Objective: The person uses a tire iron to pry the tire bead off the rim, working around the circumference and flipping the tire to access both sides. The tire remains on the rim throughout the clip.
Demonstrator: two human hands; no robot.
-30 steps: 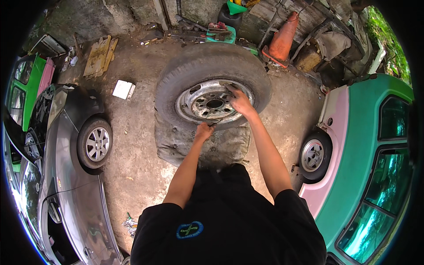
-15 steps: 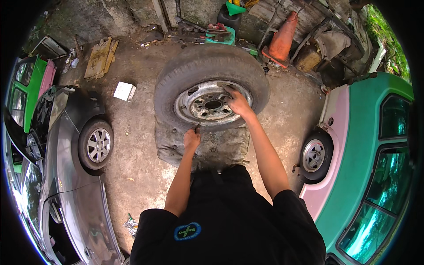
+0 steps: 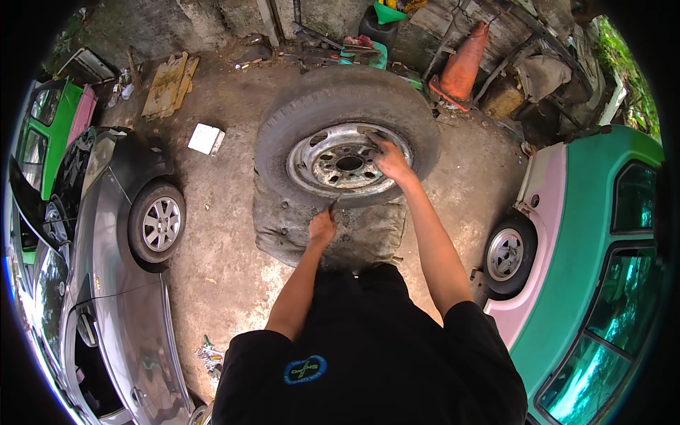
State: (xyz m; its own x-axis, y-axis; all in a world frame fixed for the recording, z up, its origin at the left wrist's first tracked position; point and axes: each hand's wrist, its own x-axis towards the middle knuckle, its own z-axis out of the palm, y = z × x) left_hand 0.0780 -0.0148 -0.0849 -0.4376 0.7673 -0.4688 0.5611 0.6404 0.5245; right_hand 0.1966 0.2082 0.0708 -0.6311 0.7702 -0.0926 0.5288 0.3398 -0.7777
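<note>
Left hand (image 3: 322, 228): fingers look curled together, with a small dark tip showing by the near sidewall of the tyre (image 3: 340, 92); can't tell if that's a tool or a fingertip, or whether it touches. Right hand (image 3: 394, 163): index stretched onto the far right of the rim (image 3: 330, 170); can't tell if it grips or only rests. Tyre sits mid-scene, tilted face toward the person, over a grey pad (image 3: 301, 234); support underneath is hidden. Judgement: right hand should brace the rim, left should work in short, even moves, knuckles clear of the metal edge. Soft pad may let the tyre rock. Grey car (image 3: 131, 283) left and teal-pink car (image 3: 559, 212) right limit sideways room; white box (image 3: 205, 139) left, cone (image 3: 462, 67) far right, and stool-like teal thing (image 3: 372, 55) behind the tyre crowd any roll that way.
</note>
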